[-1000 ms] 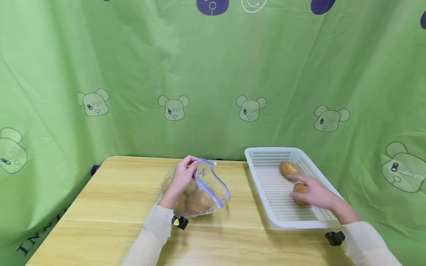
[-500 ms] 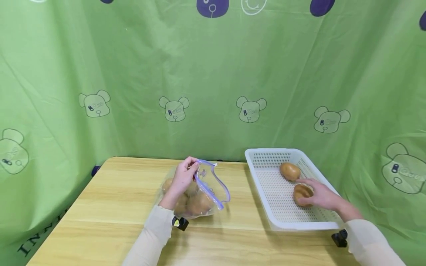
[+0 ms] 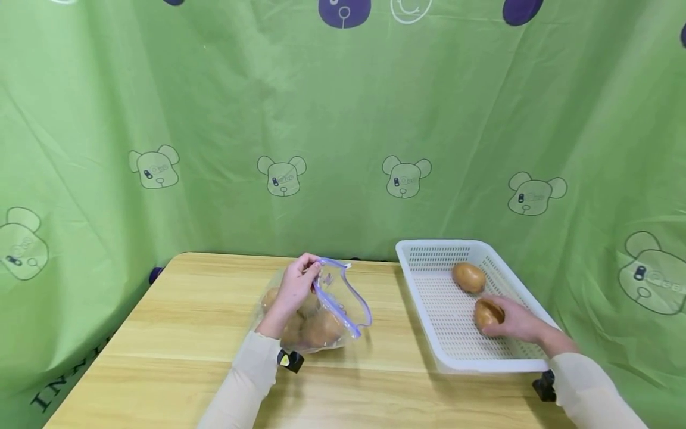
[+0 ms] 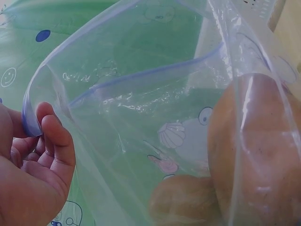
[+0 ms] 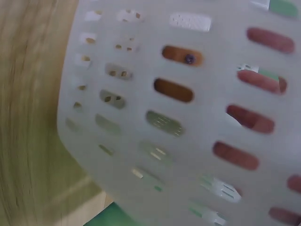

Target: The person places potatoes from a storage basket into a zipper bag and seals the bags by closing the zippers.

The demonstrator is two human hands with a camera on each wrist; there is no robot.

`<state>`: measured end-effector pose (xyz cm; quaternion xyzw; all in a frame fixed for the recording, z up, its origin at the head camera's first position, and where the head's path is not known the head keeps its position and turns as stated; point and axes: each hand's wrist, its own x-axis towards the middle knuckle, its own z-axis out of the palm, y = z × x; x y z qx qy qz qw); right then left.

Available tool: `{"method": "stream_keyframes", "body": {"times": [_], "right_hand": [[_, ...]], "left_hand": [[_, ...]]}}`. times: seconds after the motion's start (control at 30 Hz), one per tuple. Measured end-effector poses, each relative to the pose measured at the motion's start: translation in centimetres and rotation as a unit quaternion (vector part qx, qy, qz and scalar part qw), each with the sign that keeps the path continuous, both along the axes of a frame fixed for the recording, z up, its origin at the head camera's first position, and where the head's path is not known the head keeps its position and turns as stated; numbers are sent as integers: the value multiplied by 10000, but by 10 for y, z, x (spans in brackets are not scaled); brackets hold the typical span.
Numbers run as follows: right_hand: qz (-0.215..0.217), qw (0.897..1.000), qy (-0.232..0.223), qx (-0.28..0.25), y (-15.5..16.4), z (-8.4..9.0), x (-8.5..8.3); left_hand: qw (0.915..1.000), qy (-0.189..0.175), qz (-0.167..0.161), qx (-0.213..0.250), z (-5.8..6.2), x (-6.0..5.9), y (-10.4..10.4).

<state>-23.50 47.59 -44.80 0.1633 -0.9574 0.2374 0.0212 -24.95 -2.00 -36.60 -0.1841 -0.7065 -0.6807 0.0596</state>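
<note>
Backdrop: green cloth curtain printed with bear faces (image 3: 343,149), hanging behind and to both sides of the counter.
Counter: light wooden counter (image 3: 177,351), carrying basket and bag.
Basket: white perforated plastic basket (image 3: 429,256), rectangular, on the right part of the counter; slotted wall filling the right wrist view (image 5: 141,132).
Bag: clear plastic zip bag with a purple-blue seal strip (image 3: 343,298), left of the basket, well apart from it, mouth open; several brown potatoes inside, seen through the film (image 4: 254,141).
Right hand: right hand (image 3: 517,322) inside the basket near its front right wall, fingers curled over the near potato, gripping it.
Left hand: left hand (image 3: 295,289) left of the basket at the bag's mouth, fingers (image 4: 59,141) pinching the rim by the seal strip, holding it up.
Near potato: brown oval potato (image 3: 485,313), low on the basket floor under the right hand.
Far potato: second brown oval potato (image 3: 468,277), lying free on the basket floor just behind the near one.
</note>
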Motion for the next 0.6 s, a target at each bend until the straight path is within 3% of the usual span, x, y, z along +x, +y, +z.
{"method": "stream_keyframes", "body": {"times": [0.4,0.6], "right_hand": [[-108,9993,352,-14,2,-8,1],[-186,9996,97,-166,4,-10,-1]], "left_hand": [[10000,-45,-35,-30,-1,1,3],[10000,-68,-39,5,-1,0,4]]}}
